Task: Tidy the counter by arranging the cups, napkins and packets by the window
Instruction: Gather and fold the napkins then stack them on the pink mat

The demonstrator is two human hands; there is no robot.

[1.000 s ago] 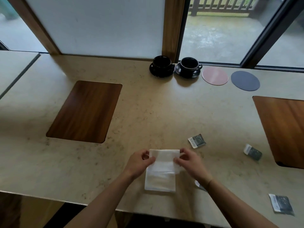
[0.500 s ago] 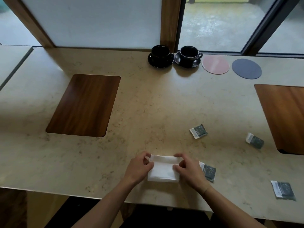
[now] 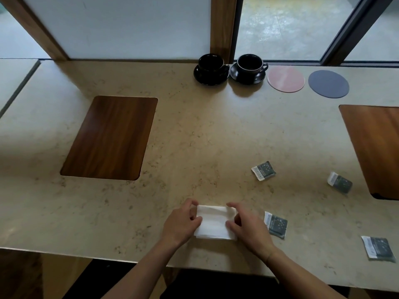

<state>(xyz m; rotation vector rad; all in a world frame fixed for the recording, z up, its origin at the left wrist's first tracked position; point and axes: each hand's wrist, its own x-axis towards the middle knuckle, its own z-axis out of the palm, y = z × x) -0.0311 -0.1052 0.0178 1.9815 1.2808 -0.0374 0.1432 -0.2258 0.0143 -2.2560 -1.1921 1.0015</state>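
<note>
A folded white napkin (image 3: 213,223) lies near the counter's front edge. My left hand (image 3: 180,223) pinches its left side and my right hand (image 3: 248,227) pinches its right side. Several dark packets lie to the right: one (image 3: 263,170) further back, one (image 3: 340,182) near the right wooden inlay, one (image 3: 276,224) beside my right hand, one (image 3: 379,251) at the front right. Two black cups on saucers, left (image 3: 211,66) and right (image 3: 249,65), stand by the window.
A pink coaster (image 3: 285,78) and a grey coaster (image 3: 328,83) lie right of the cups. Wooden inlays sit in the beige counter (image 3: 194,137) at left (image 3: 110,138) and right (image 3: 375,147). A wooden window post (image 3: 221,26) rises behind the cups.
The napnapkin was folded from a long shape into a short one under my hands. A packet beside my right hand came into view. The view tilted down slightly.
</note>
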